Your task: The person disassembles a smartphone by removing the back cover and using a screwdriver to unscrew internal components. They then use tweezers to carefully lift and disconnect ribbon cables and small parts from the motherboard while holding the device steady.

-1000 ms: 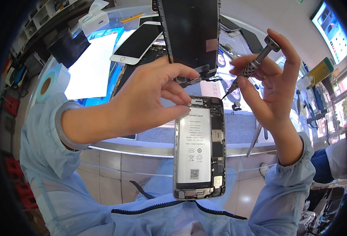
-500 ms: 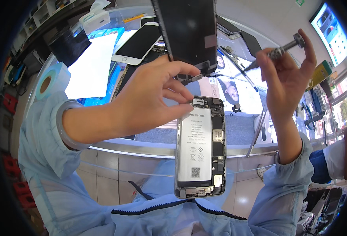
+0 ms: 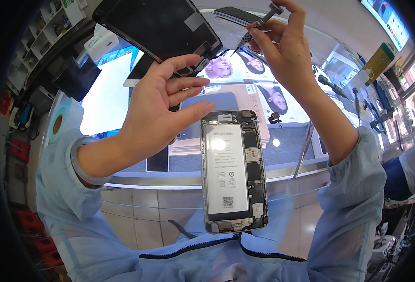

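Head view: phone body (image 3: 253, 171) was open, battery (image 3: 226, 169) seated, screen panel (image 3: 162, 28) off beyond its upper left; left hand (image 3: 158, 96), fingers spread, was beside its top, hold on panel unclear; right hand (image 3: 287, 49) pinched a screwdriver (image 3: 246, 38) beyond its top, tip clear.

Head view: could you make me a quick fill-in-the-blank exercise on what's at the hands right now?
1. A slim grey metal screwdriver is in the person's ____ hand.
2. In the silver-edged open phone, the flat silver-white battery lies to the ____ of the square black circuit parts.
3. Vertically in the picture, the black rectangular screen panel appears ____ than the open phone.
4. The thin fabric sleeves are light ____.

Missing words: right; right-hand side excluded, left; higher; blue.
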The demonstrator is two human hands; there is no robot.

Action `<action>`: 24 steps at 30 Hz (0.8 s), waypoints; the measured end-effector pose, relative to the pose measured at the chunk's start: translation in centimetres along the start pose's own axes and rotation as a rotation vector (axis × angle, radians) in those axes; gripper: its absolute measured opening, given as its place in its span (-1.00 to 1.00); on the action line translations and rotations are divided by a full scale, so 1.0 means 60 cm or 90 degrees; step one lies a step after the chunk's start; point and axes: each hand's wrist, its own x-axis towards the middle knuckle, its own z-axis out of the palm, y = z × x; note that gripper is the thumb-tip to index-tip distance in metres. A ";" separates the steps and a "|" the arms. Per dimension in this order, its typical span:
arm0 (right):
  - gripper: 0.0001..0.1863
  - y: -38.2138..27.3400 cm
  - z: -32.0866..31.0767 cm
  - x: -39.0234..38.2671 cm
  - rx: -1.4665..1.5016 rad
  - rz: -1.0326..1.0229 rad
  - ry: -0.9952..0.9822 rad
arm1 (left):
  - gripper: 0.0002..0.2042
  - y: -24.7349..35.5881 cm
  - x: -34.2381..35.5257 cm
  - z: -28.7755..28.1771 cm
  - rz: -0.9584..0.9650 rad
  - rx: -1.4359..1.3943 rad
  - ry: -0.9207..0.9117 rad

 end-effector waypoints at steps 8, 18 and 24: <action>-0.48 -0.002 0.022 0.004 0.006 0.025 -0.025 | -0.30 -0.006 0.001 -0.002 0.007 -0.023 0.000; -0.41 -0.012 0.014 0.008 0.125 0.034 -0.035 | -0.36 0.000 0.000 -0.002 0.023 0.001 0.010; -0.41 -0.031 -0.020 -0.031 0.232 -0.008 -0.109 | -0.47 -0.001 -0.001 -0.004 0.028 -0.009 0.019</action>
